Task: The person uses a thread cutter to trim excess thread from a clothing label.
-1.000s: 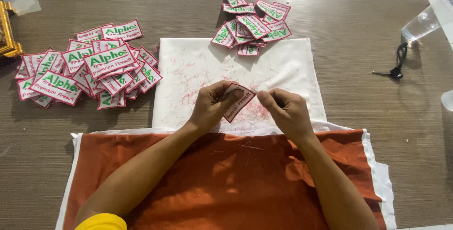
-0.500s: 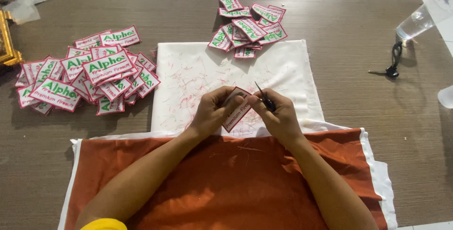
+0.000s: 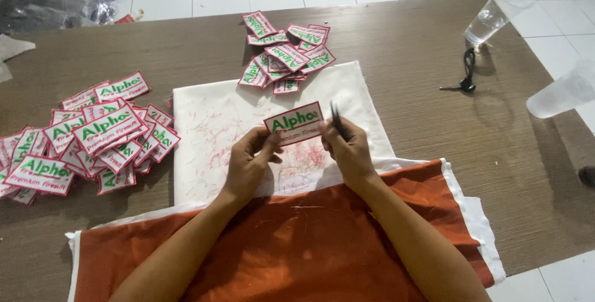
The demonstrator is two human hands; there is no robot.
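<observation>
2 hands pinched 1 white rectangular embroidered patch (image 3: 295,123), now turned face-up; left hand (image 3: 249,164) gripped its edge, right hand (image 3: 351,150) also held small black snips (image 3: 338,120).

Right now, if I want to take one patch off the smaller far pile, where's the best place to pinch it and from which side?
Probably the lowest patch of the far pile: it sticks out toward the person over the white cloth, its near edge uncovered. Come from the near side and pinch that free short edge. The others overlap, so lifting them would likely drag their neighbours.
</observation>
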